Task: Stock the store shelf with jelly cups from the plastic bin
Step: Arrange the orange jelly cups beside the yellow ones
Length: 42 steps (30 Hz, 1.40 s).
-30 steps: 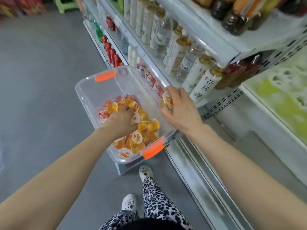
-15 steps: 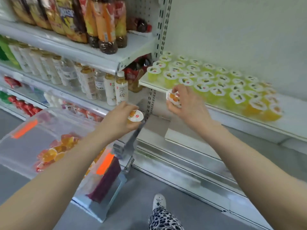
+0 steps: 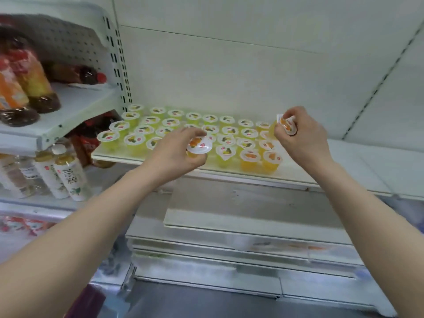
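Rows of jelly cups (image 3: pixel 226 128) with white foil lids, mostly yellow-green with a few orange ones at the right end, stand on the white shelf (image 3: pixel 358 171). My left hand (image 3: pixel 174 152) grips an orange jelly cup (image 3: pixel 199 146) above the shelf's front rows. My right hand (image 3: pixel 300 136) holds orange jelly cups (image 3: pixel 286 123) just past the right end of the rows. The plastic bin is out of view.
Bare white shelf surface stretches right of the cups. A neighbouring shelf unit at the left holds white drink bottles (image 3: pixel 68 175) and dark bottles (image 3: pixel 29 97). A slotted upright post (image 3: pixel 119 65) divides the two units. Lower shelves (image 3: pixel 241 228) jut out below.
My view turned from the bin to the jelly shelf. Both hands rose and moved right with their cups, from the bin to above the rows on the shelf.
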Tool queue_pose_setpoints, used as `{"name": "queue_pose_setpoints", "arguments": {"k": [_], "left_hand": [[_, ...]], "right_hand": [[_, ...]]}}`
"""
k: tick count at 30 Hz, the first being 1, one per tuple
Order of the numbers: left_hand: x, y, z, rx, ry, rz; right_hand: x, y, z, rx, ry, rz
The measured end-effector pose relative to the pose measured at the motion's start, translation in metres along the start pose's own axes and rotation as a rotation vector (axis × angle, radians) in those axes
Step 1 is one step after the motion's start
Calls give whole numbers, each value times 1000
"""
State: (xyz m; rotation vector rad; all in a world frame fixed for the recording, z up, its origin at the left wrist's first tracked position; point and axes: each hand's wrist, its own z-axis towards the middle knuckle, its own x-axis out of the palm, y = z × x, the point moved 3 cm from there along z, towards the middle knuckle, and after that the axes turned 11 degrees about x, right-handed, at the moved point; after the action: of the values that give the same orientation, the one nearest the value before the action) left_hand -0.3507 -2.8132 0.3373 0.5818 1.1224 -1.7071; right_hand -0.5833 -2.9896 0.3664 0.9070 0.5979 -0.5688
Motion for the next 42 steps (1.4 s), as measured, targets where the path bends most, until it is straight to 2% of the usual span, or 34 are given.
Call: {"name": "queue_pose_setpoints", "arguments": {"k": [5,11,19,29,37,42], "left_hand": [[36,-34,67,-19,-56,-24],[73,-52,126,-85,-79,21],[98,-49,159,-187,-109,65],[115,-54,186,-195,-133,71],[151,-76,224,-93,-11,42],[189,-88,243,53,193,220]], "right_hand": [[-12,-75,56,123,72,-43],[21,-136,105,174,232,-44],[82,-157,149,106,406,-62],[109,-167,174,22,432,-55],[105,-181,185,-107,540,-92],[91,-190,193,-264,400,-228]]}}
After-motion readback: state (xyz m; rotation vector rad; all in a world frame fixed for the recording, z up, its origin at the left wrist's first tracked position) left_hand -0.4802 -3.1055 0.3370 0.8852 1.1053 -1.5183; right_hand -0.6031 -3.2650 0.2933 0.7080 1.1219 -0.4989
